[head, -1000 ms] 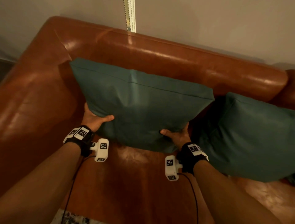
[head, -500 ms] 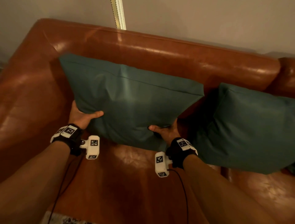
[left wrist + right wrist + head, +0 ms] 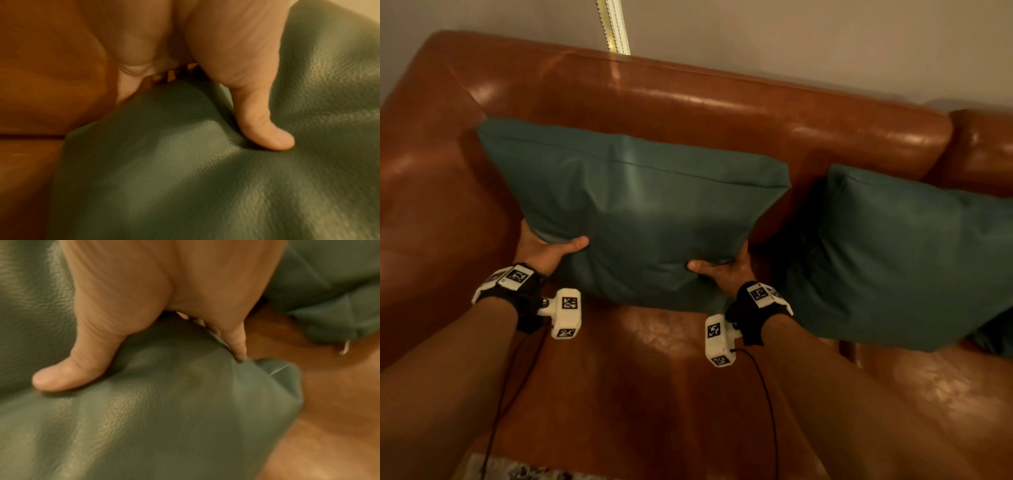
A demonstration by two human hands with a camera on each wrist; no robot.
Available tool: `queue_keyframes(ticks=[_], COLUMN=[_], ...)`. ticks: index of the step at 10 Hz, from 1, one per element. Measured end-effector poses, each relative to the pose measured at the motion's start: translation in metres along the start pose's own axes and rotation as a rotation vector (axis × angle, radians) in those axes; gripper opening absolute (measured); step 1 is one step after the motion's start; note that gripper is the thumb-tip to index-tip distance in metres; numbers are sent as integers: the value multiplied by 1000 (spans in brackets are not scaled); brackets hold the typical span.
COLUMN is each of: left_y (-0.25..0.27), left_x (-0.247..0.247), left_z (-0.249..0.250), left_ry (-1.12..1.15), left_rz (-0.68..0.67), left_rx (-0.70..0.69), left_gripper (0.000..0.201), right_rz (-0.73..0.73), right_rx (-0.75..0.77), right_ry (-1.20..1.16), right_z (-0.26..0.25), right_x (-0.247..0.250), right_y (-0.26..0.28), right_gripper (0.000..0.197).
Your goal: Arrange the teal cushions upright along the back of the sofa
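A large teal cushion stands tilted against the brown leather sofa back. My left hand grips its lower left edge, thumb in front and fingers hidden behind. My right hand grips its lower right corner the same way. In the left wrist view the thumb digs into the teal cushion; the right wrist view shows the thumb pressed on the teal cushion. A second teal cushion leans upright against the back to the right, also seen as the second cushion.
The sofa's left armrest rises close beside the held cushion. The seat in front of me is bare leather. Another seat section continues right. A wall with a pale trim strip stands behind the sofa.
The held cushion has shifted slightly left and back toward the sofa back, with both hands keeping their grip. The second cushion has not moved.
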State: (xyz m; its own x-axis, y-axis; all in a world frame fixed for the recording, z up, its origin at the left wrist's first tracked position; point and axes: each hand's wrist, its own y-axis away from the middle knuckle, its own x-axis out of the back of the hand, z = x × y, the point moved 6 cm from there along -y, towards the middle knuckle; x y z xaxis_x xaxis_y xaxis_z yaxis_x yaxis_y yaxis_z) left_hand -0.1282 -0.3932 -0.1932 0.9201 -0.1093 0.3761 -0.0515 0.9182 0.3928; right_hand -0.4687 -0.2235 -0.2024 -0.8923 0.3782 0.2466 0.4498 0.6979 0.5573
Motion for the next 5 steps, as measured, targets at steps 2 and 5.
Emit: queue_keyframes(ticks=[2,5], left_y=[32,99], left_x=[0,-12], left_z=[-1,20], left_ry=[91,89], left_rz=[-5,92], left_rx=[120,-1], left_gripper=[113,94], right_rz=[-41,-108], right_rx=[-67,-29], right_ry=[71,80], right_z=[-12,-17], right_x=[12,47], right_y=[24,70], right_gripper=[157,150])
